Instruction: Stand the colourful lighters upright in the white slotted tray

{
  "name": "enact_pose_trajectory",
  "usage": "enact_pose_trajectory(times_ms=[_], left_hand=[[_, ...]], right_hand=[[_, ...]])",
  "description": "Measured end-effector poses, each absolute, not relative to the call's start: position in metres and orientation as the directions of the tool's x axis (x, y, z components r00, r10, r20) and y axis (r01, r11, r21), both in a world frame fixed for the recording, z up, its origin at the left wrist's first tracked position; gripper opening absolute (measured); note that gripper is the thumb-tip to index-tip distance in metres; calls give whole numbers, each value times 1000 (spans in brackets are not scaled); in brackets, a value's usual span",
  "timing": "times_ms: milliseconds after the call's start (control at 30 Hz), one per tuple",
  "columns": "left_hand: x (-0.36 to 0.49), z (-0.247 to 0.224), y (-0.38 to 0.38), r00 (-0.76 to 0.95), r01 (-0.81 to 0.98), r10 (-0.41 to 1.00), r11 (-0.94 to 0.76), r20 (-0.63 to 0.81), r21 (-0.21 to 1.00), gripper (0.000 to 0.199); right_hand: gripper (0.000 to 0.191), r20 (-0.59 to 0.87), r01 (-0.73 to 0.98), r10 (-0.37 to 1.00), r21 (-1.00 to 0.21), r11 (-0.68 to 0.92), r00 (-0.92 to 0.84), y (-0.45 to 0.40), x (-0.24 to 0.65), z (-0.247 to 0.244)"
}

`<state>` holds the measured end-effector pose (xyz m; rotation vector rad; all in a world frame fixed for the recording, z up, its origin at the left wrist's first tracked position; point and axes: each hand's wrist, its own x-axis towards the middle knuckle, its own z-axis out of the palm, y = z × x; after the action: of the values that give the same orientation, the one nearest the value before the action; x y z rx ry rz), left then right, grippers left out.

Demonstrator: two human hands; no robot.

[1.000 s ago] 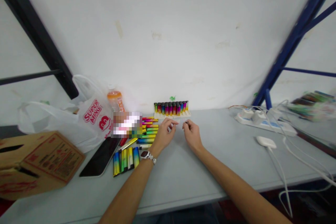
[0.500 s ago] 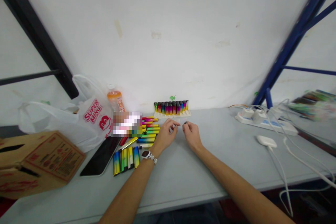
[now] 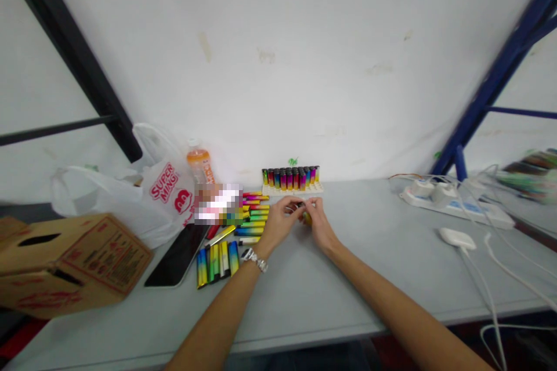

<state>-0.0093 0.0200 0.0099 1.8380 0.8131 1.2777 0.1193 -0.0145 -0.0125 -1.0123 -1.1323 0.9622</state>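
Note:
Over the middle of the table, my left hand [image 3: 279, 223] and my right hand [image 3: 321, 226] meet at a small lighter [image 3: 307, 218]. A bit of its yellow body and a dark end show between my fingers; the rest is hidden. My right fingers wrap round the body, while my left fingertips pinch at the dark end. Just beyond the hands, a pale rack [image 3: 289, 191] bears rows of upright colourful lighters [image 3: 290, 179]. To the left of my left hand lie several loose metallic lighters [image 3: 252, 224], and nearer me is a row of more lighters [image 3: 217, 262].
On the left stand a cardboard box [image 3: 91, 264], a white plastic bag [image 3: 126, 200] and an orange-capped bottle [image 3: 200, 165], with a dark tablet [image 3: 176, 258] lying flat. A power strip [image 3: 461, 206], a white adapter [image 3: 458, 239] and cables occupy the right side.
My hands have come together: the left fingers, apart from the right hand before, now touch the lighter held there. The yellow body has come into sight. The whole view has shifted slightly.

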Motion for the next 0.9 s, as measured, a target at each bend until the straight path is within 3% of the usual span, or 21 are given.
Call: enact_pose_trajectory(times_ms=[167,300,500,767,900], left_hand=[[-25,34,55,210,279,791,-612,574,740,22],[-26,42,95,286,436,767,-638,574,635,18],[-12,34,126,392,493,740,-670,546,554,19],[-17,48,131,507,478,739,-669,443,569,18],[-19,49,131,536,557,695,-718,480,418,22]], right_hand=[[33,207,44,908,-978,206,365,3,137,-15],[30,199,60,918,-980,190,344,6,144,-17],[28,267,175,929,-958,228,254,2,140,-20],[29,266,188,935,-956,225,234,3,141,-20],[28,279,192,928,-953,235,246,3,141,-21]])
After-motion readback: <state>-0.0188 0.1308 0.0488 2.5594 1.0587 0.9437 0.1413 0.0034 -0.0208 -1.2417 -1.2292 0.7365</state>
